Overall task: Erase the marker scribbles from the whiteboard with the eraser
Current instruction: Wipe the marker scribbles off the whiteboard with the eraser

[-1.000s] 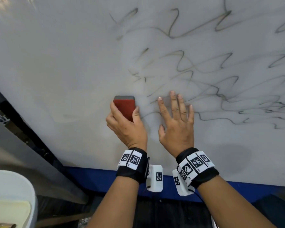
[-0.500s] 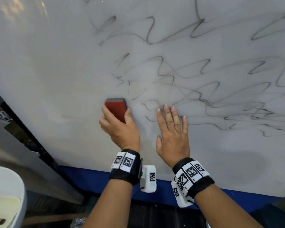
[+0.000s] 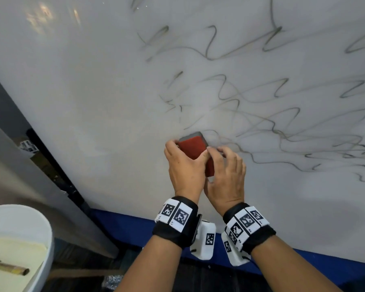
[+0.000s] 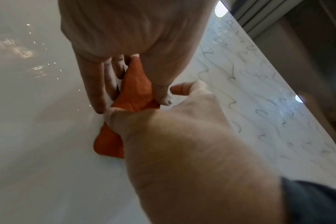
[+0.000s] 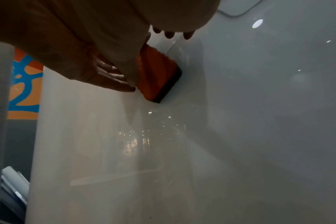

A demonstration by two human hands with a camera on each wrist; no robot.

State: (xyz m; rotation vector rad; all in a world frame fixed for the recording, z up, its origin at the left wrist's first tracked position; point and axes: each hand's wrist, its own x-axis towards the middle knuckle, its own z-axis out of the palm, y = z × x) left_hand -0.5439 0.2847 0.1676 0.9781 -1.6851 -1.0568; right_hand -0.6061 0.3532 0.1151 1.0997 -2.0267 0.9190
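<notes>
The whiteboard [image 3: 93, 91] fills the head view, with dark marker scribbles [image 3: 282, 127] over its right half and a wiped left half. A red eraser [image 3: 195, 149] with a grey felt face lies against the board at the scribbles' left edge. My left hand [image 3: 187, 163] grips it from the left, thumb across the red back. My right hand [image 3: 224, 167] sits against it on the right, fingers curled at the eraser's right edge. In the left wrist view the eraser [image 4: 136, 87] shows between both hands, my right thumb over its lower part. The right wrist view shows the eraser [image 5: 159, 74] tilted on the board.
A blue strip [image 3: 135, 223] runs along the board's lower edge. At the bottom left stands a white tub [image 3: 40, 232] holding a yellowish pad with a dark stick-like object [image 3: 9, 267]. A grey panel [image 3: 19, 175] flanks the board's left side.
My right hand has left its flat rest on the board and moved left onto the eraser, fingers now curled. The eraser has turned slightly and sits nearer the scribbles.
</notes>
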